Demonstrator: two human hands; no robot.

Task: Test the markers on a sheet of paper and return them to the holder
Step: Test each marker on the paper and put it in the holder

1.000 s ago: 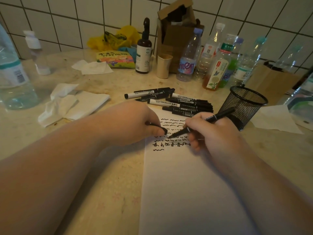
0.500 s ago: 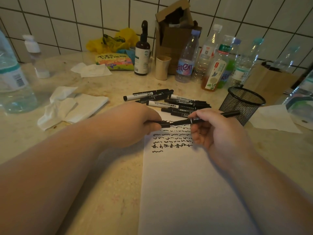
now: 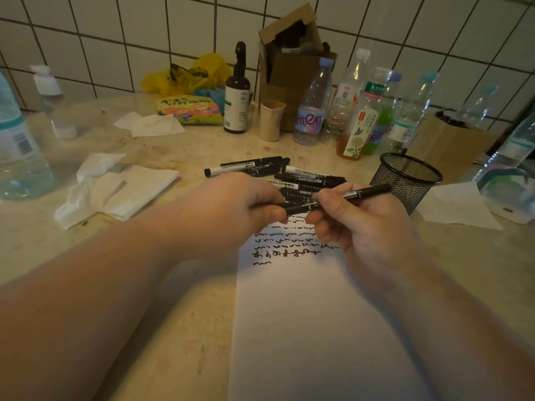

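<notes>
Both hands, the left hand (image 3: 231, 209) and right hand (image 3: 367, 227), were clamped on one slim black marker (image 3: 347, 196) above the scribbled white paper sheet (image 3: 304, 328), while the black mesh holder (image 3: 405, 180) looked empty and a pile of black markers (image 3: 289, 176) still lay on the counter.

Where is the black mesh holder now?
The black wire-mesh holder stands on the counter, right of the loose markers, behind the right hand.

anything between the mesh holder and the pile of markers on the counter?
Head view: only the far end of the held marker crosses the gap between the marker pile and mesh holder; the counter there is otherwise bare.
</notes>
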